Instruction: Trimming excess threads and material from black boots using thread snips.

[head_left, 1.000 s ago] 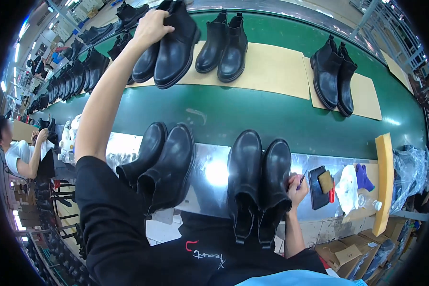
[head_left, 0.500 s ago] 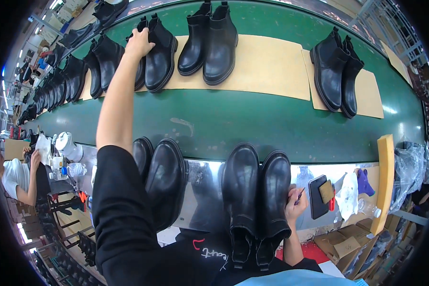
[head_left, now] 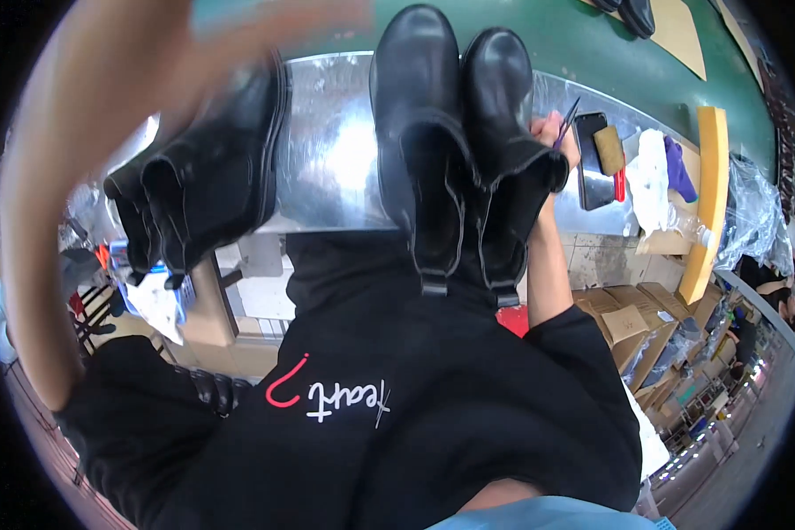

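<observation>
Two upright black ankle boots, the left one (head_left: 412, 79) and the right one (head_left: 501, 84), stand side by side on the metal ledge in front of me, toes away and shafts open toward me. Beside the right boot, my right hand (head_left: 552, 137) is closed round a slim pointed tool (head_left: 568, 122), dark with some purple; whether it is snips or tweezers I cannot tell. My left hand (head_left: 141, 62) is raised at the upper left, smeared by motion, its fingers pointing right. Beneath it another pair of black boots (head_left: 230, 150) is partly covered by the hand.
A dark phone (head_left: 594, 172) lies right of my right hand, with a tan block (head_left: 608, 150) and a red-handled tool (head_left: 620, 184). White cloth (head_left: 651, 177), a purple piece (head_left: 680, 168) and a yellow foam bar (head_left: 711, 203) follow. Cardboard boxes (head_left: 627, 322) sit below.
My left hand has come back from a boot on the far green belt and risen close to the camera. The view has tilted down toward my body. My right hand keeps the pointed tool.
</observation>
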